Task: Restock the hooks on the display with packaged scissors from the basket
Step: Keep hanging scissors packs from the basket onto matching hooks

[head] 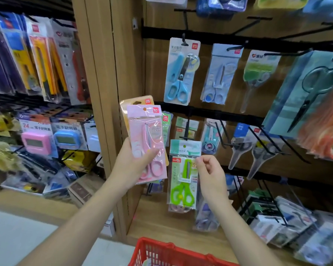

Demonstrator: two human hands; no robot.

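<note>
Left-centre of frame: left hand (136, 166) grips the pink pack (145, 131) of scissors. Thumb lies across the front low down, fingers are behind. A second, orange-backed pack (136, 101) is stacked behind it in the same grip, only its top edge showing. Both are upright, held off the display, hang holes at the top and clear.

Centre: green pack (183, 177) already hangs on a black hook (186, 129), just right of the pink one. Can't tell if the two touch.

Right of that: right hand (210, 169), fingers curled. Thumb and forefinger look pinched on the green pack's right edge, probably steadying or seating it. Contact is slightly blurred.

Bottom centre: red basket (156, 252), rim only. Contents aren't visible.

Handling, my read:
- Light; one hand carries two without strain.
- Card back is fairly stiff but will bow if squeezed mid-span.
- Clear film front is slick, so stacked packs can slide against each other.
- Weak point is the punched hole. Card there will likely tear if forced onto the hook at an angle.

Where to hold: lower half or the side edges, over the scissor handles where the pack is thickest. Keep fingers away from the top strip so the hole stays visible for threading. Split the stack first and hang one pack at a time.
</note>
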